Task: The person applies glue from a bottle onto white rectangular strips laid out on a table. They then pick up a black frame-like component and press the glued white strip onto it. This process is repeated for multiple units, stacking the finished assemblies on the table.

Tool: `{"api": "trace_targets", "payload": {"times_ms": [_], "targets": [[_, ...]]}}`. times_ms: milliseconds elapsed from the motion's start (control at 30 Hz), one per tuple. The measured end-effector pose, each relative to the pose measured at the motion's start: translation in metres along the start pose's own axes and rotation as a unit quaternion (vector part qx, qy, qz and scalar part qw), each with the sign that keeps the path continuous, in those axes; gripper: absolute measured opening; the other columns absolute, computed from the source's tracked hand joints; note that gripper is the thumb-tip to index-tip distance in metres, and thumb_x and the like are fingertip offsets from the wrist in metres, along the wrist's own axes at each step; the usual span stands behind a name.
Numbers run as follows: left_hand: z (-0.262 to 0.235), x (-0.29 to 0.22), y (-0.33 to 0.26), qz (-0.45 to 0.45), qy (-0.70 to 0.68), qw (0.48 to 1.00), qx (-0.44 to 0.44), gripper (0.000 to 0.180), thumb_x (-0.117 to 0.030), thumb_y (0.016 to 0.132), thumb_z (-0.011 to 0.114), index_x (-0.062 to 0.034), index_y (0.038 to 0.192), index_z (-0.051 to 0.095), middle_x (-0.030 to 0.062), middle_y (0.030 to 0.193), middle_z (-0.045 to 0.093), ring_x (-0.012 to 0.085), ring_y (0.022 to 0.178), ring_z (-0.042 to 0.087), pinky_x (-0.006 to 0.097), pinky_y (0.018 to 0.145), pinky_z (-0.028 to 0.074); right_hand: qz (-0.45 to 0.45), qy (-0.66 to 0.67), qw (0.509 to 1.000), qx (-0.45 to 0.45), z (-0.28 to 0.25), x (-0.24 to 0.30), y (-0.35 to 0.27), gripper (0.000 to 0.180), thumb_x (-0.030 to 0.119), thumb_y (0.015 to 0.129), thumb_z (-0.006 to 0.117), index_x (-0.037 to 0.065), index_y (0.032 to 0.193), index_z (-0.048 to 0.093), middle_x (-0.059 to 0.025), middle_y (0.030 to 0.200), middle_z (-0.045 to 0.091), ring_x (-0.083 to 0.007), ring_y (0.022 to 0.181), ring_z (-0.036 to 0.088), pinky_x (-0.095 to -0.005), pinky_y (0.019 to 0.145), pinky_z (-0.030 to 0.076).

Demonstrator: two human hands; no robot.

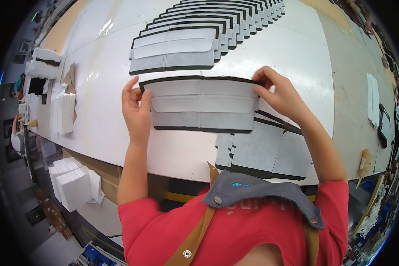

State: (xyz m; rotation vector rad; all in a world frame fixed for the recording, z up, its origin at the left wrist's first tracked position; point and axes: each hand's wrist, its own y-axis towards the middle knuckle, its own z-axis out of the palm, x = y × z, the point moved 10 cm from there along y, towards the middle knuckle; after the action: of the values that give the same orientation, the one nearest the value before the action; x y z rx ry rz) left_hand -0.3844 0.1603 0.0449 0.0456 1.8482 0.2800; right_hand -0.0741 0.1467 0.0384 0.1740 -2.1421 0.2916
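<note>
Between my two hands is a flat grey panel (221, 121) with black edging and a lighter white flap piece (177, 104) across its upper part. My left hand (136, 104) grips its upper left corner, thumb in front and fingers behind. At the upper right corner my right hand (277, 91) pinches the black edge between thumb and fingers. Below my right forearm lie several similar grey panels (270, 153), partly hidden by the held one. Just beyond it, a long overlapping row of matching panels (188, 61) runs away to the upper right.
The white worktable (292, 62) spreads around the panels. White stacked pieces (63, 113) stand at its left, with more stacks (77, 184) lower down. On the right lie white strips (372, 99), a black tool-like item (383, 126) and a yellowish bottle (365, 164).
</note>
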Motion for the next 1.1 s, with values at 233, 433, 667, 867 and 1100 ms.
{"api": "trace_targets", "payload": {"times_ms": [233, 433, 667, 867, 1100], "targets": [[-0.053, 0.029, 0.118, 0.020, 0.080, 0.994, -0.067, 0.037, -0.004, 0.087, 0.056, -0.0024, 0.123, 0.046, -0.0004, 0.078, 0.053, 0.0042, 0.068, 0.043, 0.018, 0.062, 0.035, -0.060, 0.154, 0.982, -0.094, 0.023, 0.009, 0.121, 0.028, 0.011, 0.079, 0.061, 0.001, 0.103, 0.050, -0.0087, 0.082, 0.060, -0.0159, 0.077, 0.058, -0.0291, 0.070, 0.046], [-0.044, 0.080, 0.169, -0.003, 0.179, 0.982, -0.055, 0.042, -0.010, 0.082, 0.057, -0.0023, 0.121, 0.046, 0.0045, 0.077, 0.057, 0.0123, 0.068, 0.052, 0.027, 0.068, 0.044, -0.018, 0.079, 0.987, -0.136, 0.023, 0.006, 0.158, 0.031, 0.011, 0.080, 0.062, 0.002, 0.105, 0.047, -0.0045, 0.070, 0.057, -0.0131, 0.063, 0.054, -0.0256, 0.060, 0.045], [-0.038, 0.082, 0.164, -0.011, 0.223, 0.973, -0.059, 0.044, -0.013, 0.082, 0.059, -0.0033, 0.123, 0.046, 0.0051, 0.081, 0.058, 0.0119, 0.073, 0.053, 0.027, 0.069, 0.044, -0.040, 0.040, 0.988, -0.141, 0.024, 0.003, 0.162, 0.032, 0.009, 0.079, 0.062, 0.002, 0.106, 0.045, -0.0054, 0.069, 0.056, -0.0160, 0.063, 0.054, -0.0282, 0.061, 0.045], [-0.039, 0.082, 0.161, 0.010, 0.256, 0.965, -0.062, 0.042, -0.011, 0.081, 0.057, -0.0026, 0.121, 0.046, 0.0074, 0.077, 0.058, 0.0167, 0.068, 0.054, 0.030, 0.067, 0.045, -0.057, 0.040, 0.988, -0.136, 0.025, 0.006, 0.163, 0.032, 0.007, 0.077, 0.059, 0.000, 0.105, 0.045, -0.0110, 0.070, 0.058, -0.0255, 0.068, 0.058, -0.0344, 0.066, 0.046], [-0.032, 0.081, 0.166, 0.102, 0.441, 0.887, -0.095, 0.040, -0.013, 0.079, 0.059, -0.0074, 0.118, 0.051, 0.0119, 0.094, 0.056, 0.0256, 0.093, 0.053, 0.040, 0.079, 0.043, -0.068, -0.027, 0.985, -0.158, 0.025, 0.004, 0.170, 0.026, 0.009, 0.080, 0.060, 0.000, 0.100, 0.047, -0.0144, 0.077, 0.059, -0.0289, 0.073, 0.058, -0.0372, 0.069, 0.046]]}}
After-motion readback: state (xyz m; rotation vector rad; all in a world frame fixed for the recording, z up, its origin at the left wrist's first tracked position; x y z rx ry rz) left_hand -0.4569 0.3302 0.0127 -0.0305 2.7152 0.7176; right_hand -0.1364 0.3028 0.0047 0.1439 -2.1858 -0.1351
